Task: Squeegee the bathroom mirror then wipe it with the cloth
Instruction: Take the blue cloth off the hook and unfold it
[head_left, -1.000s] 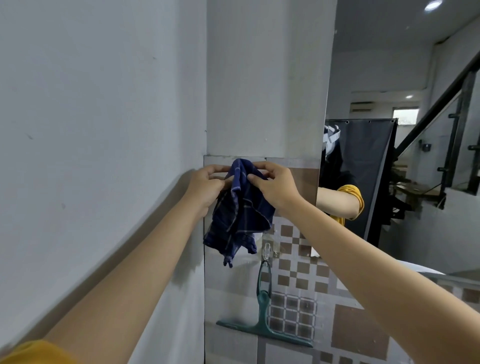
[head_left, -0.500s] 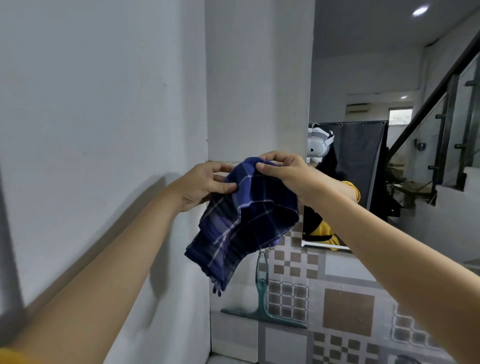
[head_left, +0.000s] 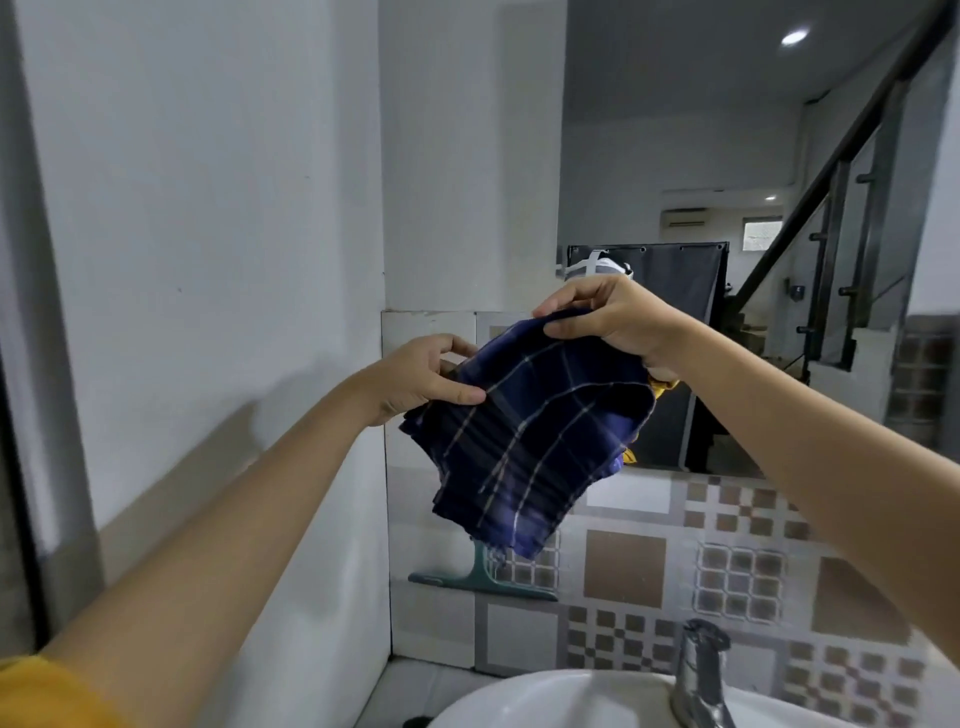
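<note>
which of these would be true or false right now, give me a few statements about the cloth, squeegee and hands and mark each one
1. Both hands hold the cloth: the left hand and the right hand each pinch its upper edge. True.
2. The cloth is plain white. False: it is dark blue with pale check lines.
3. The squeegee hangs on the tiled wall below the cloth, held by neither hand. True.
4. The cloth is pressed flat against the mirror. False: it hangs in the air in front of the wall.
5. The tap is running. False: no water shows.
</note>
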